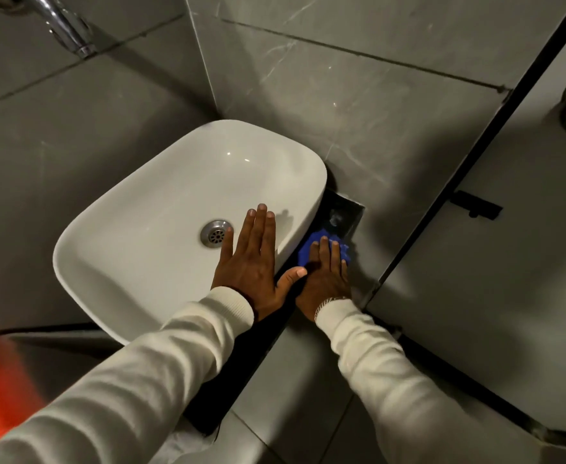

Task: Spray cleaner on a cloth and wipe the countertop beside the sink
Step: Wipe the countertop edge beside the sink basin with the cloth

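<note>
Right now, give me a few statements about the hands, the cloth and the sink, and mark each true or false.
1. The right hand presses a blue cloth onto the dark countertop beside the sink. True.
2. The left hand holds a spray bottle. False: it is flat and empty, over the sink's edge.
3. The sink is full of water. False: the basin looks empty and its drain is uncovered.
4. The cloth lies to the right of the sink. True.
5. The right hand's fingers lie spread on the cloth. True.
</note>
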`<state>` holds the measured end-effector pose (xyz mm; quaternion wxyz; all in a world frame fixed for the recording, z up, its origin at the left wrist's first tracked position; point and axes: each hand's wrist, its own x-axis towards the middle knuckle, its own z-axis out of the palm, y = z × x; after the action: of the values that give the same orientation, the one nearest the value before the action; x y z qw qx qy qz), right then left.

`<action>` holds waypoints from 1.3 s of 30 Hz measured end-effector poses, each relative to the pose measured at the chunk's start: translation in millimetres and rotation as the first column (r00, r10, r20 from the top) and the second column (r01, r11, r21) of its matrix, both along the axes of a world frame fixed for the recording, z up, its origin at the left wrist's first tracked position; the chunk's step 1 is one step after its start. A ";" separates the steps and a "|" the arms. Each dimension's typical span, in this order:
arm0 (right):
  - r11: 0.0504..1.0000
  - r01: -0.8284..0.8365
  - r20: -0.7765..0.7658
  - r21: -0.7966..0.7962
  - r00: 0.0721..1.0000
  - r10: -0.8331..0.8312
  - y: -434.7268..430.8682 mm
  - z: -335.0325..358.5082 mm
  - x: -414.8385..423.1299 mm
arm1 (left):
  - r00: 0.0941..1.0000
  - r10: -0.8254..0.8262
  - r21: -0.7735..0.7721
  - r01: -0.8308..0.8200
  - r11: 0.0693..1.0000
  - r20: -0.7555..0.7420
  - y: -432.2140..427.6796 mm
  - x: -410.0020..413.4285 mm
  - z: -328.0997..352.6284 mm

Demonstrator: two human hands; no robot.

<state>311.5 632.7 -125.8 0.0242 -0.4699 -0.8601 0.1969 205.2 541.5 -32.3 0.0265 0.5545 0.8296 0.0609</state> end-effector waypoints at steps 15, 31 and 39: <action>0.996 0.048 0.040 0.081 0.998 -0.051 51.7 -9.8 5.2 | 0.998 0.033 0.006 -0.034 0.999 0.044 40.7 -0.2 -2.3; 0.970 -0.178 -0.093 -0.163 0.982 0.165 76.6 18.9 1.1 | 0.960 -0.154 0.474 0.026 0.880 0.234 17.5 21.4 23.0; 0.759 0.186 -0.519 -0.624 0.628 -0.580 31.4 6.5 22.9 | 0.382 0.288 0.100 -0.734 0.671 0.878 -28.2 103.2 -26.3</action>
<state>334.4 664.1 -119.3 0.2575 -0.5299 -0.5754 0.5673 308.3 513.3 -58.7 0.2407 0.1522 0.8100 0.5126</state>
